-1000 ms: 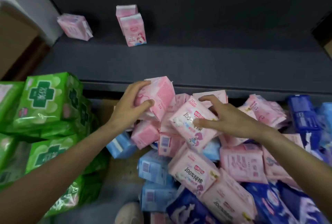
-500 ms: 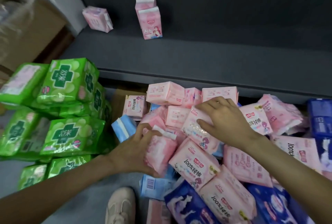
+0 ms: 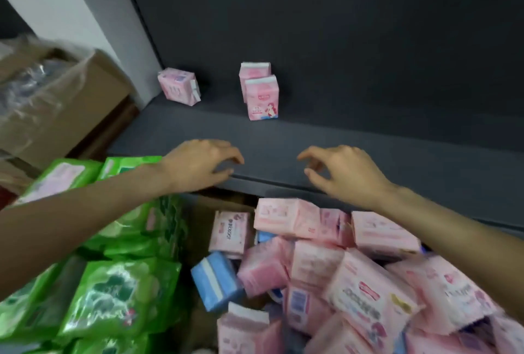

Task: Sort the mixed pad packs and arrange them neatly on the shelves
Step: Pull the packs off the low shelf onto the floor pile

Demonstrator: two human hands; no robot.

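Head view: three pink packs (image 3: 262, 97) on shelf (image 3: 368, 149), two empty hands (image 3: 198, 165).

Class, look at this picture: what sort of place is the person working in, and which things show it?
Probably a shop stockroom or store aisle: a dark display shelf with few packs, a heap of pink pad packs awaiting sorting, and cardboard boxes alongside.

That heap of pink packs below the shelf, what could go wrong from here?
1. The pink heap is loosely piled, so pulling one pack may topple others.
2. The two upright pink packs stand alone on the shelf; a nudge could tip them.
3. Both hands, left and right, are empty; nothing is being shelved yet.
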